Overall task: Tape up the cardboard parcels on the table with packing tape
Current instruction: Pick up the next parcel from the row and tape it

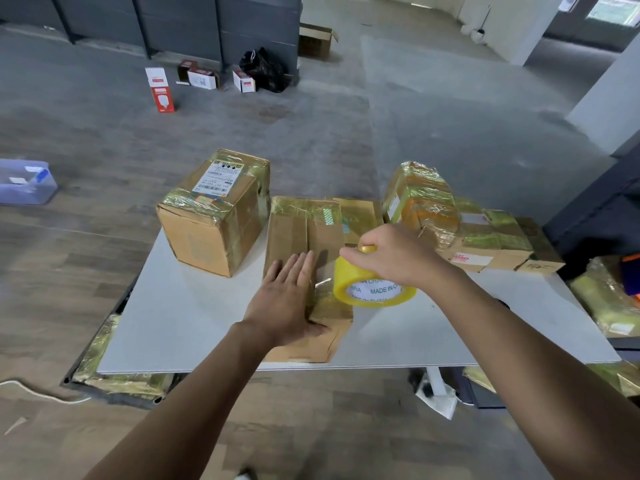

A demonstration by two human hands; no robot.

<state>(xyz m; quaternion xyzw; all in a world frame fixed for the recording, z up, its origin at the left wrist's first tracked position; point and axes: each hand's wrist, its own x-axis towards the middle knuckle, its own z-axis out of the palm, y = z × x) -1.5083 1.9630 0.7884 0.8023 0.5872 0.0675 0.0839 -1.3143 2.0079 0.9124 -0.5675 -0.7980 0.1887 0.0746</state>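
Head view, sole record.

- Table (173,323): white, bearing all parcels.
- Large box (216,216), far left of table: banded with yellowish tape, label on top; judged finished.
- Heap of small parcels (460,223), far right: heavily taped; likewise judged finished.
- Flat parcel (294,230), centre, near edge: tape across its far end, near end bare cardboard; judged partway done.
- Left hand (287,296): fingers straight, palm pressed flat on the flat parcel.
- Right hand (391,256): fingers curled over the tape roll (372,285), which was held just beside the flat parcel's right edge. A clear strip appeared to run from roll to parcel, though glare made this uncertain.
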